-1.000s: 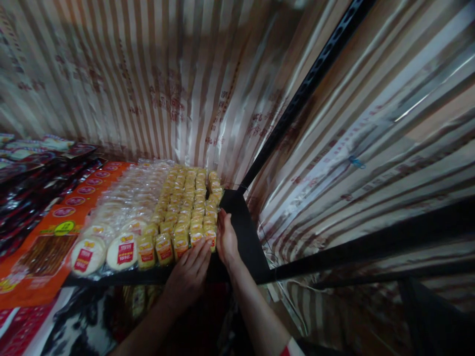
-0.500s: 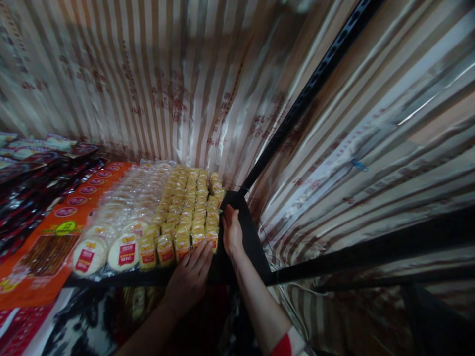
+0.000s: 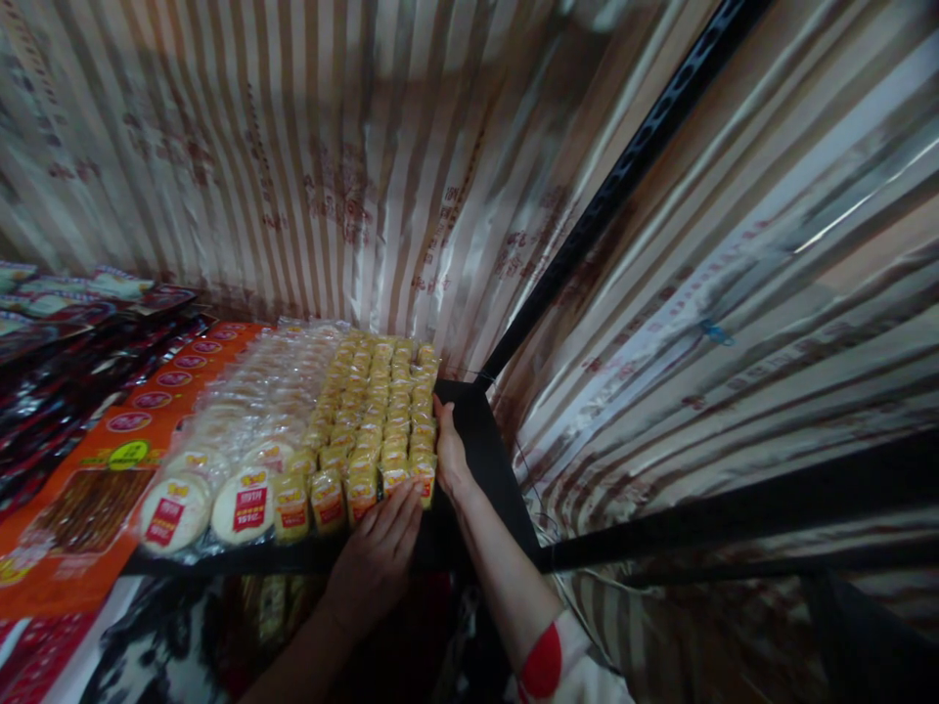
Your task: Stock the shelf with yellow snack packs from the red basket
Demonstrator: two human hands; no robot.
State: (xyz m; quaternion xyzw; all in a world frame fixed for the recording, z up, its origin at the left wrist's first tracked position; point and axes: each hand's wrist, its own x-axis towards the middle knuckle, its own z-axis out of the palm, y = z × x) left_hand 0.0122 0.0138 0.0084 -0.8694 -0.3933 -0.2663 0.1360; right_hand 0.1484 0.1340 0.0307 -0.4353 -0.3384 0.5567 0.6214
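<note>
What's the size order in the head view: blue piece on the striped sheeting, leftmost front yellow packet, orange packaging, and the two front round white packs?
Orange packaging
Left round white pack and right round white pack: too alike to rank
Leftmost front yellow packet
Blue piece

Small yellow block-shaped plastic-wrapped packs (image 3: pixel 374 420) stand in rows nr R end of flat black shelf (image 3: pixel 488 469), person's L hand (image 3: pixel 381 533) at front, R hand (image 3: pixel 451 455) along R side. To packs' L: round white plastic-wrapped discs (image 3: pixel 245 504), then flat orange plastic bag (image 3: pixel 121 474), then shiny dark plastic pouches (image 3: pixel 80 381). Striped beige plastic sheeting (image 3: pixel 293 147) hangs behind & to R.
</note>
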